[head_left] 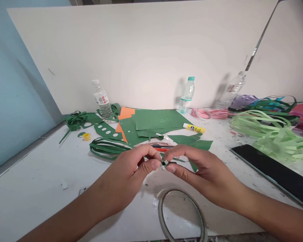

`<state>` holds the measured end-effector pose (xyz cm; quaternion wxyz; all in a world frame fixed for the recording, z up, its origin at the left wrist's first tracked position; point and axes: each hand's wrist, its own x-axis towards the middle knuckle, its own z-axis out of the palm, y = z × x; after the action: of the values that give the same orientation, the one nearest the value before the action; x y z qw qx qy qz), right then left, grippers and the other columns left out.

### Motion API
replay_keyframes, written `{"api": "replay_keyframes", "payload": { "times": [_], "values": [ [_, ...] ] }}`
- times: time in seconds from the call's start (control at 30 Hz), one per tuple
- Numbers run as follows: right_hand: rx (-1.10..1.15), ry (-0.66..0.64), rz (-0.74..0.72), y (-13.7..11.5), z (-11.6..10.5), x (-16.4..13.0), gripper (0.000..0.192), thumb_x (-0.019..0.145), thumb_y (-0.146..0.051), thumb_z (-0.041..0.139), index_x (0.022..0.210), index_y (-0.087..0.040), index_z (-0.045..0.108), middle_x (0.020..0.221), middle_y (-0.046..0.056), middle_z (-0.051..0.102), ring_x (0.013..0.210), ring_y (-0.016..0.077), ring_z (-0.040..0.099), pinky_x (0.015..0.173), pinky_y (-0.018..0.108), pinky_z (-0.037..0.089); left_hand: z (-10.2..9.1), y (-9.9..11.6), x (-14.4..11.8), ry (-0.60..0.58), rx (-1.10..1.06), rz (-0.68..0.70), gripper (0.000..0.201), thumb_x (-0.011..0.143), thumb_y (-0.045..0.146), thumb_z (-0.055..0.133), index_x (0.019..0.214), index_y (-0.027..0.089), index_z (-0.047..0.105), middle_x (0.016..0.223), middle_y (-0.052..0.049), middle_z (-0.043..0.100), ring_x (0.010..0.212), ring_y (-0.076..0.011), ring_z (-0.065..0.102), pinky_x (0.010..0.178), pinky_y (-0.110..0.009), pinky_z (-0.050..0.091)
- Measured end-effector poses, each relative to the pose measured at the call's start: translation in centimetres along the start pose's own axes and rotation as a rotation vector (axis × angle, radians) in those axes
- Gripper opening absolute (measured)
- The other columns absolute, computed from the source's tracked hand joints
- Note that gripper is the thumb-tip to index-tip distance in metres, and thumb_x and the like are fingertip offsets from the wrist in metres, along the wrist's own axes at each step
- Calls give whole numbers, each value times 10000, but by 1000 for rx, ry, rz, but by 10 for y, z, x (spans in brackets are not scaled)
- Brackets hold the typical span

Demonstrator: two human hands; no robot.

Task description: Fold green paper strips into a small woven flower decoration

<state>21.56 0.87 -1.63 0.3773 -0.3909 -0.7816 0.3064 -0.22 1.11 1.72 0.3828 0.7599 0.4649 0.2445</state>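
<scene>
In the middle of the head view, my left hand [135, 173] and my right hand [200, 171] meet fingertip to fingertip. Between them is a small green paper piece [163, 163] with white bits on it, pinched from both sides by thumb and forefinger. Its exact shape is partly covered by my fingers. Just below, a roll of tape [161, 215] lies on the white table. Behind my fingers are a red and black pen-like tool [161, 147] and a bundle of green paper strips [103, 148].
Green paper sheets [156, 119] lie at the back with a yellow glue stick [195, 128]. Plastic bottles, including a teal-capped bottle [188, 94], stand along the white board. To the right are a black phone [272, 171] and light green paper strips [262, 121].
</scene>
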Motion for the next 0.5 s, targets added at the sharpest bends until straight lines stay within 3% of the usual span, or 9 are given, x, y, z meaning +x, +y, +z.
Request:
{"api": "replay_keyframes", "payload": {
  "times": [0.1, 0.2, 0.33, 0.5],
  "values": [
    [33, 22, 12, 1, 1, -2, 70, 979, -331, 625, 1040, -307, 646, 1057, 11, 718, 1011, 210, 668, 888, 335, 526, 2, -1, -2, 139, 46, 70, 163, 1001, 376, 508, 967, 270, 627, 931, 31, 659, 734, -144, 559, 629, -243, 415],
    [79, 61, 27, 2, 1, -5, 81, 972, -327, 639, 1053, -318, 636, 1058, 12, 696, 1020, 208, 651, 892, 336, 522, 2, 0, -4, 255, 149, 173, 102, 983, 298, 549, 924, 268, 627, 908, 45, 660, 650, -112, 538, 612, -228, 421],
    [125, 87, 32, 3, 2, -5, 82, 975, -318, 642, 1054, -332, 625, 1052, -2, 667, 1030, 190, 633, 901, 320, 518, 2, 2, -5, 275, 240, 290, 92, 957, 222, 583, 920, 265, 656, 863, 55, 654, 598, -88, 515, 576, -210, 415],
    [110, 59, -10, 2, 4, -4, 135, 991, -283, 620, 1102, -361, 628, 1076, -18, 668, 1029, 168, 630, 897, 294, 510, 2, 3, -4, 266, 233, 320, 103, 960, 216, 591, 930, 267, 675, 851, 68, 670, 604, -71, 534, 568, -190, 420]
  ]
}}
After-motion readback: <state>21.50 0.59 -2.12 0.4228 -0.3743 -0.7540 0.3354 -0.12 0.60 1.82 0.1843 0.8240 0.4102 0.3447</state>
